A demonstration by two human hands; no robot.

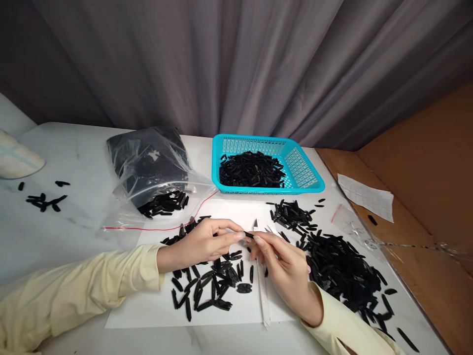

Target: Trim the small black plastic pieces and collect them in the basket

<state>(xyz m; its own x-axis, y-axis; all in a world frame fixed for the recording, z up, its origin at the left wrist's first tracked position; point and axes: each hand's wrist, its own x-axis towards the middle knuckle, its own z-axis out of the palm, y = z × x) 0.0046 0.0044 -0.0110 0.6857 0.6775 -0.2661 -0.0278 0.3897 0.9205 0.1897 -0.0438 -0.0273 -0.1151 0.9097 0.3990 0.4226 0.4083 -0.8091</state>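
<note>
- While the left grip (207,239) pinches one end of a small black piece (249,235) between thumb and fingers, the right grip (286,261) holds the other end, thumb uppermost; both are narrow, and the piece bridges them.
- Below the left grip, loose black pieces (218,276) (one, flat and notched, lies apart near the right edge of the scatter) cover part of a white sheet (136,313).
- Under and between the two grips runs a slim pale tool (265,301), its dark pointed tip just beyond them.
- Straight beyond the grips stands a blue basket (271,190), partly filled with similar pieces.
- Beyond the left grip lies a clear bag (148,167) with dark contents, some pieces at its red-lined mouth.
- To the right of the right grip spreads a large heap (343,271); a smaller heap (290,215) sits just beyond that grip.
- Well left of the left grip, a few strays (46,202) rest on the marbled surface (84,197).
</note>
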